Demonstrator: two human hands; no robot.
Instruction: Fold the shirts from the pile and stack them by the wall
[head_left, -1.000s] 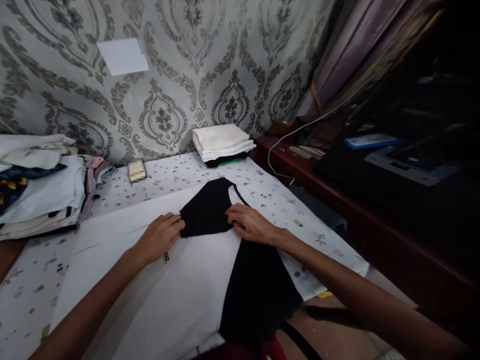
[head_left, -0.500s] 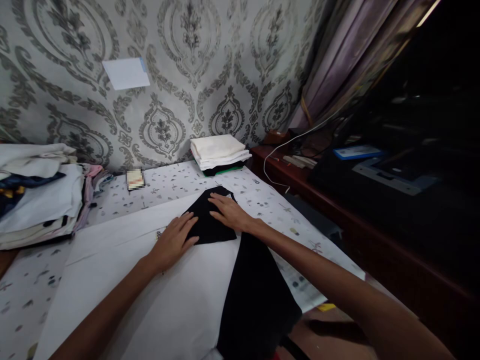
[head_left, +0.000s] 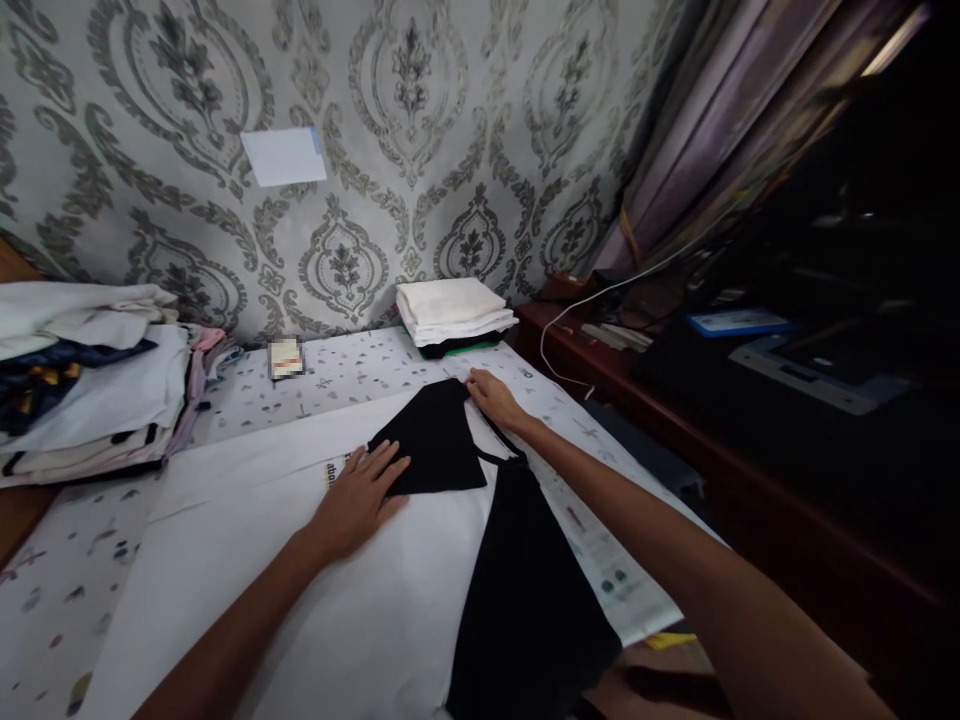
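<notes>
A white garment [head_left: 300,590] with black sleeves lies spread on a patterned sheet. Its far black sleeve [head_left: 439,435] is folded inward over the white body, and the near black sleeve [head_left: 525,600] stretches toward me. My left hand [head_left: 360,500] lies flat with fingers spread, its fingertips on the folded sleeve's left edge, beside some small print. At the black fabric's far right corner, by the neckline, my right hand [head_left: 495,400] is closed, its fingertips pinching the edge.
Folded clothes [head_left: 454,310] are stacked against the wall. A larger clothes pile [head_left: 97,380] sits at the left, with a small pixelated item [head_left: 286,358] between them. On the right, a dark red table [head_left: 570,335] holds a white cable [head_left: 551,350] and a blue-edged object [head_left: 739,322].
My right hand has lifted off the folded sleeve and moved to its far right corner, where it pinches the edge. The black neckline now shows. The view has shifted slightly left.
</notes>
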